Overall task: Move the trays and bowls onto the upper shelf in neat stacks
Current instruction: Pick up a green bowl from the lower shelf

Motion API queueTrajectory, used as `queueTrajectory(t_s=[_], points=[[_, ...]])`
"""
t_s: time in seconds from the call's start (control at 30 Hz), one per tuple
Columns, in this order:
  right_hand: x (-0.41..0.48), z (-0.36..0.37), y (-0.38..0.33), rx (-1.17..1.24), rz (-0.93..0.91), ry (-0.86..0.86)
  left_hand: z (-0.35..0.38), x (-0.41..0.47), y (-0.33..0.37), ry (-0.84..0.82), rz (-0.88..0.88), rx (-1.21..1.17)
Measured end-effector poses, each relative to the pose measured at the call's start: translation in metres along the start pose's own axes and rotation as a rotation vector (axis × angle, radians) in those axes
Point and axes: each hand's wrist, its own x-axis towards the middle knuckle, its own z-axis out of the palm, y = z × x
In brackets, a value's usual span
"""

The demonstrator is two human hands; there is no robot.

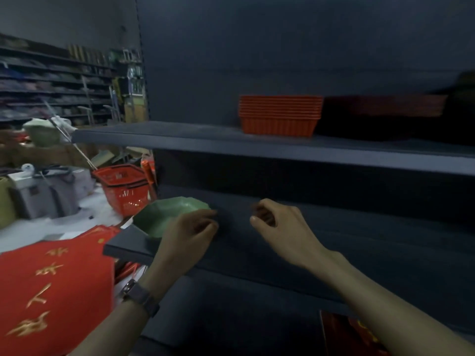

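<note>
Near left, your bowl (169, 214) showed dull green, plain, no pattern. Upper shelf (180, 137) and lower shelf (334, 240) both read slate grey-blue. Far on the upper one, the stack of trays (280, 115) was orange-red, its sides finely ribbed. Right of it, a second stack (385, 106) sat in shadow, dark red at best. Left: red shopping basket (123, 186); red cloth (51, 291) with gold characters; grey bag (43, 196). Your watch strap (140, 296) was grey.
</note>
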Motion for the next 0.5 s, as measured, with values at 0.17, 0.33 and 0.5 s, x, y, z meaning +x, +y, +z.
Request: queueTrajectory(t_s=[0.17,0.33,0.5], points=[[0.024,0.057,0.022,0.070,0.112,-0.127,-0.010,0.004,-0.059,-0.015,-0.157,0.040],[0.046,0.111,0.039,0.061,0.129,-0.186,-0.019,0.014,-0.108,0.011,-0.281,0.064],[0.068,0.158,0.049,0.068,0.155,-0.240,-0.021,0.032,-0.151,0.085,-0.366,0.099]])
